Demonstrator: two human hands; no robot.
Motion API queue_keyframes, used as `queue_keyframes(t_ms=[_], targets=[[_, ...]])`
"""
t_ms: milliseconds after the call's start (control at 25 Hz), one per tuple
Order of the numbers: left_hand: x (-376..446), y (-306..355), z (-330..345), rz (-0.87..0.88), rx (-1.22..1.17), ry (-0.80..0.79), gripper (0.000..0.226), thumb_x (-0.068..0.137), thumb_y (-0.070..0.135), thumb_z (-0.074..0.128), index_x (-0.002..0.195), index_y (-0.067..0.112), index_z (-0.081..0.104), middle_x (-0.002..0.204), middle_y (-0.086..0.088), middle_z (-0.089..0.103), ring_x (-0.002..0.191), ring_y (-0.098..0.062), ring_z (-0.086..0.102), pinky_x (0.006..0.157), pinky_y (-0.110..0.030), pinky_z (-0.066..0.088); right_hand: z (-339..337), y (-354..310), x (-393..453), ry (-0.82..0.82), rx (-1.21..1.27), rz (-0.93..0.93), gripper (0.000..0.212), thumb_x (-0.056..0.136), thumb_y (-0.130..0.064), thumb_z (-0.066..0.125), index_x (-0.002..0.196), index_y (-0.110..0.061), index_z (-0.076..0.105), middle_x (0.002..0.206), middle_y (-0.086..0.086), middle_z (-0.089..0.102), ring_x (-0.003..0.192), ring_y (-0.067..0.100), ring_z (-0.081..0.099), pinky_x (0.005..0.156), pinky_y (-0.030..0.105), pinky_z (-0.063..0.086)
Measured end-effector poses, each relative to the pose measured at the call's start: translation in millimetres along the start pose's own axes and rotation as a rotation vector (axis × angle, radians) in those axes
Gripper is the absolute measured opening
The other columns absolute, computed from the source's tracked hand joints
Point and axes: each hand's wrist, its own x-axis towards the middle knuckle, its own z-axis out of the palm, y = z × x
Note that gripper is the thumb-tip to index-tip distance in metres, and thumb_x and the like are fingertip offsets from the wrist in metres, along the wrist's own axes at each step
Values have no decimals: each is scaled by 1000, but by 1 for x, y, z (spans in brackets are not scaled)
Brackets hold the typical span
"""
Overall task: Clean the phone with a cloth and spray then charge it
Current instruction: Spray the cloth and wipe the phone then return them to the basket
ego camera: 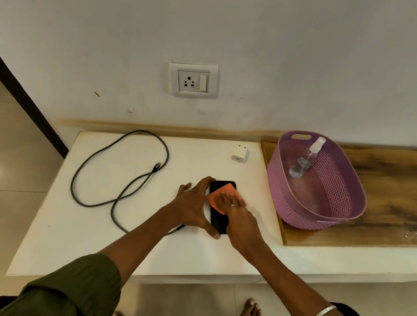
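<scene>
The phone point(219, 211) lies flat near the middle of the white tabletop point(94, 235), well in from its near edge, with bare room left toward the looped cable point(122, 174). A wooden board point(391, 204) to the right carries a purple basket point(300, 210) holding the spray bottle point(304, 158). A wall socket point(192, 80) sits above; the charger adapter point(239, 154) stands far. The phone's long axis runs near to far. The left hand point(194, 205) steadies its left edge, grip wide; the right hand point(237, 213) presses the orange cloth point(219, 198) on its screen, fingers flat.
</scene>
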Motion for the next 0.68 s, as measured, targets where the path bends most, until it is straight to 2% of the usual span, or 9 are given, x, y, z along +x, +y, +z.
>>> queue_keyframes(t_ms=[40, 120, 200, 320, 400, 560, 680], targets=[[1, 0, 0, -6, -4, -5, 141, 33, 77, 83, 144, 34, 8, 150, 10, 38, 138, -16, 41, 122, -44, 5, 3, -2, -4, -9, -5, -112, 54, 95, -16, 51, 145, -25, 34, 149, 5, 41, 134, 22, 40, 107, 34, 37], [2, 0, 2, -17, -10, -7, 144, 29, 78, 82, 144, 34, 8, 147, 10, 41, 136, -16, 44, 122, -45, 6, 7, -3, -13, -88, -10, -214, 56, 94, -10, 51, 146, -22, 34, 152, 6, 37, 138, 23, 37, 110, 26, 30], [2, -1, 3, -30, -10, -6, 145, 27, 79, 81, 144, 34, 9, 147, 10, 42, 136, -17, 44, 122, -44, 7, 3, -2, -13, -142, -45, -214, 55, 97, -15, 49, 148, -20, 28, 156, 3, 29, 143, 21, 30, 112, 18, 19], [1, -1, 2, -29, 11, -5, 144, 30, 81, 80, 144, 35, 6, 150, 8, 39, 139, -18, 40, 122, -43, 6, -7, 12, 0, -146, -101, -166, 64, 95, -20, 55, 150, -25, 21, 159, 0, 21, 145, 22, 24, 115, 26, 22], [1, -2, 3, -19, 31, -4, 144, 32, 82, 79, 145, 35, 4, 153, 8, 34, 141, -18, 36, 122, -43, 5, -20, 24, 7, -144, -184, -133, 71, 94, -11, 55, 150, -32, 16, 161, -6, 11, 148, 22, 15, 117, 31, 23], [1, -2, 2, -22, 33, 2, 143, 34, 81, 80, 146, 35, 4, 154, 9, 32, 142, -18, 35, 122, -43, 4, -32, 23, 5, 32, -19, -77, 70, 87, 6, 43, 144, -34, 36, 157, -3, 26, 146, 24, 20, 117, 43, 24], [2, -1, 2, -12, 25, 4, 140, 35, 79, 81, 144, 36, 4, 153, 9, 34, 141, -18, 36, 122, -43, 5, -19, 13, -8, 41, -55, -121, 74, 83, 7, 42, 144, -32, 35, 156, 0, 28, 144, 26, 23, 114, 45, 27]])
